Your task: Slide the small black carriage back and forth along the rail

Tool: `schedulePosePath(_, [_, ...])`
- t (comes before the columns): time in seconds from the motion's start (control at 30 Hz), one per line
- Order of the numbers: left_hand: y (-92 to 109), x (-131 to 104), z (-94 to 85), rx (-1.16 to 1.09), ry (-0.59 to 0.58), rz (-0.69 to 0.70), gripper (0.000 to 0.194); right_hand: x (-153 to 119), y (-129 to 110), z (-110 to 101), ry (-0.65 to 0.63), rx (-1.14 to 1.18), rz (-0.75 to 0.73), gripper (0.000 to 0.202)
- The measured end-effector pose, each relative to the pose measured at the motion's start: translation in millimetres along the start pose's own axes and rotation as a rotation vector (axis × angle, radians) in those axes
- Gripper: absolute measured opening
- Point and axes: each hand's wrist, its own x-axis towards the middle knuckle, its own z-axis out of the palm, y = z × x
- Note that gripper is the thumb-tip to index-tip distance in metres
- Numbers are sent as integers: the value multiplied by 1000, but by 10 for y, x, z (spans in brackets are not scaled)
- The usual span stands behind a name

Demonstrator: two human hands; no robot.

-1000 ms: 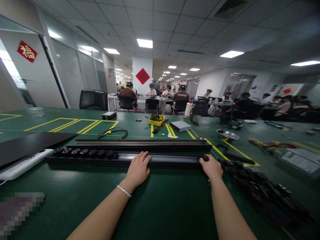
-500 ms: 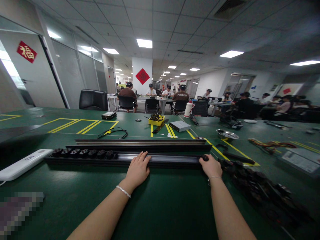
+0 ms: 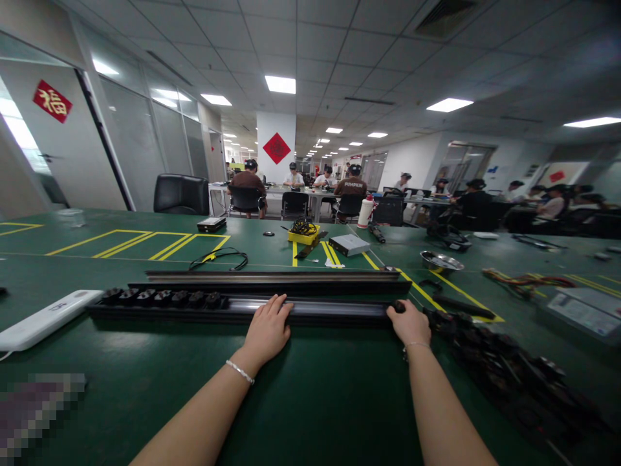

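Observation:
A long black rail (image 3: pixel 310 312) with a glossy channel lies crosswise on the green table. Several black modules (image 3: pixel 179 298) with raised tops sit in a row in its left part. Over the rail's middle, my left hand (image 3: pixel 266 329) grips it, fingers laid across the top. At the right end, my right hand (image 3: pixel 411 323) is closed on a small black module (image 3: pixel 398 307), mostly covered by the fingers. Whether that module is seated in the channel, I cannot tell. Behind this rail lie a second black rail (image 3: pixel 339 287) and a brown-grey strip (image 3: pixel 272 276).
A white power strip (image 3: pixel 53 317) stands at the left. More black modules (image 3: pixel 514 369) are heaped at the right, blurred. Farther back are a metal bowl (image 3: pixel 441 261), a grey box (image 3: pixel 348 244), a yellow tray (image 3: pixel 301 237) with cable and a white bottle (image 3: pixel 365 212).
A dark blurred shape at the table's left side has gone, uncovering yellow tape lines; a small dark shape shows at the left edge. Both my hands and the rail have stayed put.

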Motion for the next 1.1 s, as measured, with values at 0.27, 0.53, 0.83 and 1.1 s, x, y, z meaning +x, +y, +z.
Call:
schedulePosePath(0.27, [12, -2, -19, -10, -7, -12, 48, -17, -8, -14, -2, 9, 18, 46])
schedulePosePath(0.53, [5, -3, -10, 5, 10, 7, 47, -32, -27, -31, -2, 6, 32, 46])
schedulePosePath(0.83, [19, 1, -33, -3, -8, -2, 47, -21, -12, -34, -12, 3, 33, 48])
schedulePosePath(1.1, [23, 5, -32, -14, -18, -20, 48, -51, -37, -61, -14, 2, 19, 43])
